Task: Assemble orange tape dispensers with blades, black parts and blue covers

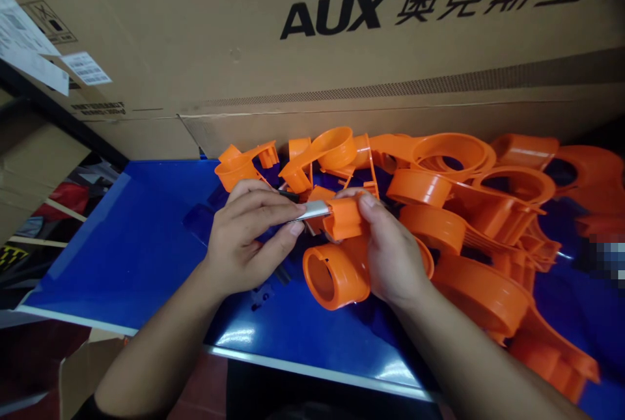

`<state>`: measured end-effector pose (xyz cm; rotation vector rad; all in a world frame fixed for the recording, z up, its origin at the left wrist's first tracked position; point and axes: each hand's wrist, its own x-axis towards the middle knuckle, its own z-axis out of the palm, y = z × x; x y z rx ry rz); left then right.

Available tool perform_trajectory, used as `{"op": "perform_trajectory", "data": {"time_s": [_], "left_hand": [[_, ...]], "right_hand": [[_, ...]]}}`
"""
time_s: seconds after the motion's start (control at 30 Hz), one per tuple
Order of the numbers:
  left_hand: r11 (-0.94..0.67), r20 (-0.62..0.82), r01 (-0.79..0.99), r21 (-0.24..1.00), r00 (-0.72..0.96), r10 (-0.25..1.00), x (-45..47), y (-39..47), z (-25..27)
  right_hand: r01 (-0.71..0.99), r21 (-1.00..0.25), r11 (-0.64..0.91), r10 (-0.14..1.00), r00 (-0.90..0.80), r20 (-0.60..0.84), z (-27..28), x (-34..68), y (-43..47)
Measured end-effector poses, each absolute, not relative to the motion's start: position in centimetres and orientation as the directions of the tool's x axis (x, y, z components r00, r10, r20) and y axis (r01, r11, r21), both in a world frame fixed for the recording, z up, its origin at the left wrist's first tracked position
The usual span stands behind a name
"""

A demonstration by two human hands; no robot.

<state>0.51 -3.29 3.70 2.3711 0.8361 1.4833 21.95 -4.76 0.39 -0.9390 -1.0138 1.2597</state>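
Observation:
Over the blue table, my right hand [390, 254] grips an orange plastic tape dispenser [346, 219], its thumb on top of the blocky end. My left hand [251, 228] pinches a flat, silvery-white strip [316, 210] between thumb and fingers. The strip's right end touches the blocky end of the dispenser; how far it sits inside I cannot tell. Just below is an orange round tube [336, 277] with its opening toward me. Whether that tube belongs to the held dispenser is hidden by my right hand.
Several more orange tape dispensers [452, 153] lie heaped at the back and right of the blue table [131, 238]. Behind them stands a large cardboard box [234, 49]. The table's pale front edge [312, 371] runs below my hands. A black frame bar [63, 117] slants at left.

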Motion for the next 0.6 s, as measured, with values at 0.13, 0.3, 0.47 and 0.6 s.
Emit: {"op": "perform_trajectory", "data": {"time_s": [0.13, 0.3, 0.47, 0.6], "left_hand": [[-0.827, 0.760, 0.364, 0.429, 0.350, 0.548, 0.35, -3.24, 3.83], [-0.831, 0.766, 0.404, 0.382, 0.364, 0.530, -0.03, -3.05, 3.72], [-0.857, 0.778, 0.408, 0.315, 0.406, 0.480, -0.41, -2.76, 3.73], [-0.875, 0.797, 0.375, 0.306, 0.403, 0.451, -0.38, -2.67, 3.70]], "right_hand": [[-0.282, -0.955, 0.095, 0.995, 0.033, 0.089, 0.31, 22.02, -4.71], [-0.254, -0.961, 0.110, 0.994, 0.036, 0.105, -0.03, 22.20, -4.59], [-0.220, -0.969, 0.116, 0.993, 0.042, 0.109, -0.06, 22.26, -4.58], [-0.260, -0.960, 0.106, 0.994, 0.034, 0.100, 0.10, 22.17, -4.59]]}}
